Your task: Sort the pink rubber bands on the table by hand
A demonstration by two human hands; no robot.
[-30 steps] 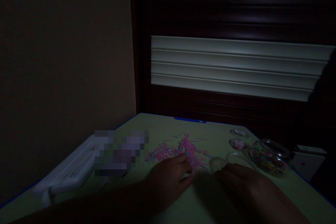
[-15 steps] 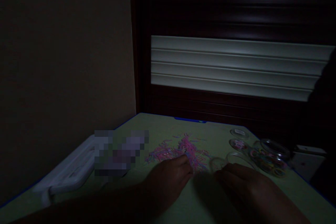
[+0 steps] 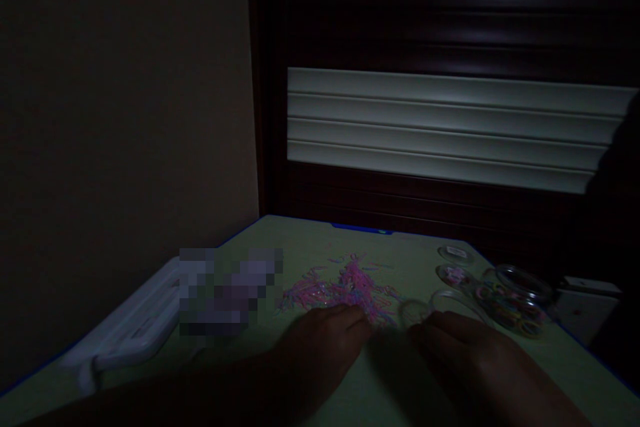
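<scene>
Both of our hands lie low over the green table (image 3: 310,240), knuckles up. Our left hand (image 3: 320,340) has its fingertips at the near edge of the pile of small pink bands (image 3: 350,287), which sits at twelve o'clock from it. The fingers are bent, but the light is too dim for us to tell whether they pinch a band or only touch the heap. Our right hand (image 3: 465,353) rests just beside, its fingers loosely curled toward a clear ring (image 3: 415,310) at eleven o'clock from it. We cannot tell whether it grips anything.

We judge the sorting of these bands to be partly done. At two o'clock from our right hand a clear jar (image 3: 515,300) lies on its side with mixed coloured bands inside, and two small round lids (image 3: 456,253) sit at about one o'clock, beyond the ring. Most of the pink bands are loose on the table, so much seems left to gather.

We see the pile as a flat, tangled scatter. It is mostly pink, with a few pale blue and purple loops, thickest in the middle and thinning to stray single bands toward nine o'clock and three o'clock. At nine o'clock from our left hand, near the table's edge, a white tray (image 3: 135,327) lies well apart from the pile.
</scene>
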